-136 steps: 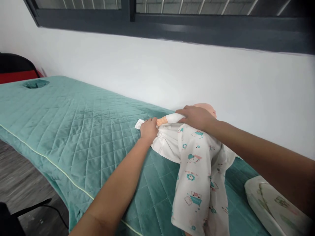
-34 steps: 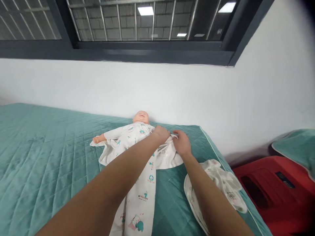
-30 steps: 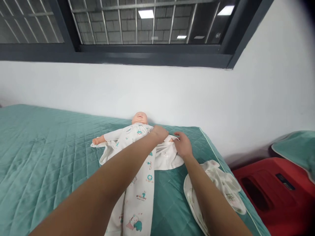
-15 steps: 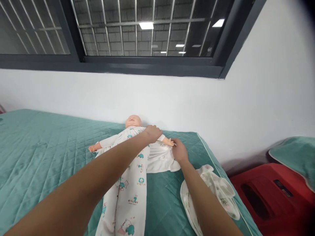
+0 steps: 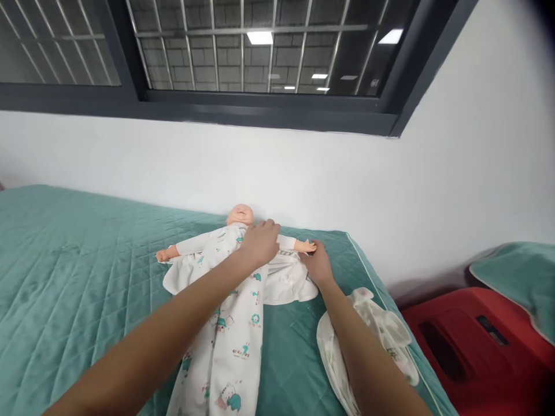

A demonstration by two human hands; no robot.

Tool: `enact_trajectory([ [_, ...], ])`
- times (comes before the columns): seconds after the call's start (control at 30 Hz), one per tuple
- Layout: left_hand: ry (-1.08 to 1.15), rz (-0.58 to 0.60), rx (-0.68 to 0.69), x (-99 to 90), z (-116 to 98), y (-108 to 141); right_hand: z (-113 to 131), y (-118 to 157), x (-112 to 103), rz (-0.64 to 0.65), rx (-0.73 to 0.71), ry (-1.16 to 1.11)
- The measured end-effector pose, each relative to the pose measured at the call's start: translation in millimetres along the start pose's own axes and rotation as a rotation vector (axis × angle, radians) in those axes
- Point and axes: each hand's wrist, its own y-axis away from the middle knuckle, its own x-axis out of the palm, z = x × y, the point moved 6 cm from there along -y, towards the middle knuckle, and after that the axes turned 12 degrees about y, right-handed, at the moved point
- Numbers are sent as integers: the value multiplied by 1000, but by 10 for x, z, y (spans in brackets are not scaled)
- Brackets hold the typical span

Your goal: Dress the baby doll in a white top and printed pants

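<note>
A baby doll (image 5: 240, 214) lies on its back, head toward the wall, in a white long-sleeved garment with teal animal prints (image 5: 236, 346). My left hand (image 5: 261, 241) curls over its shoulder and upper sleeve on the right side; the fingertips are partly hidden. At the end of that outstretched arm, my right hand (image 5: 318, 264) closes around the doll's small hand (image 5: 307, 247). A white cloth garment (image 5: 288, 283) lies spread under the doll's upper body and shows on both sides. The doll's other arm (image 5: 170, 253) stretches out to the left.
A second pale printed baby garment (image 5: 385, 329) lies crumpled by the right edge of the green quilted bedcover (image 5: 87, 277). Beyond that edge stands a red plastic stool (image 5: 472, 341) with green cloth (image 5: 511, 277) behind it. A white wall and barred window rise at the back.
The doll's arm on the right now reaches farther out and a little higher, with my right hand at its end. My left hand has shifted slightly left and down along the sleeve toward the shoulder.
</note>
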Motion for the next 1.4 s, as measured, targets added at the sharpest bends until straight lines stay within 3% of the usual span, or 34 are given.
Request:
enact_trajectory([
  [0.1,364,-337,-146,-278,466,591,21,-3,2,6,-15,55],
  [0.17,681,-499,-352,-295,848,1066,66,13,8,2,-38,116],
  [0.23,942,-533,-588,-161,1119,1476,135,51,11,-8,-60,180],
  [0.33,1233,-430,-705,63,1189,1759,308,141,0,-51,-125,302],
  [0.43,1383,-362,-690,182,1130,1722,624,269,46,-81,-356,369],
  [0.5,1390,-364,-672,200,1128,1623,850,376,129,-42,-513,275],
  [0.57,1363,-369,-645,185,1156,1522,1029,470,227,19,-564,144],
  [0.77,1222,-292,-595,88,1304,1399,1271,619,437,115,-379,8],
  [0.87,981,-353,-530,-28,1374,1281,1306,641,437,120,-369,0],
  [0.97,849,-418,-386,-106,1383,998,1302,632,410,113,-364,-18],
  [1.07,854,-353,-286,-63,1406,678,1309,613,394,105,-378,-74],
  [1.13,873,-303,-296,-13,1468,553,1306,593,400,112,-363,-159],
  [1.27,968,-245,-344,35,1580,544,1283,559,441,174,-233,-387],
  [1.4,1035,-211,-287,-5,1579,597,1298,559,416,210,-68,-536],
])
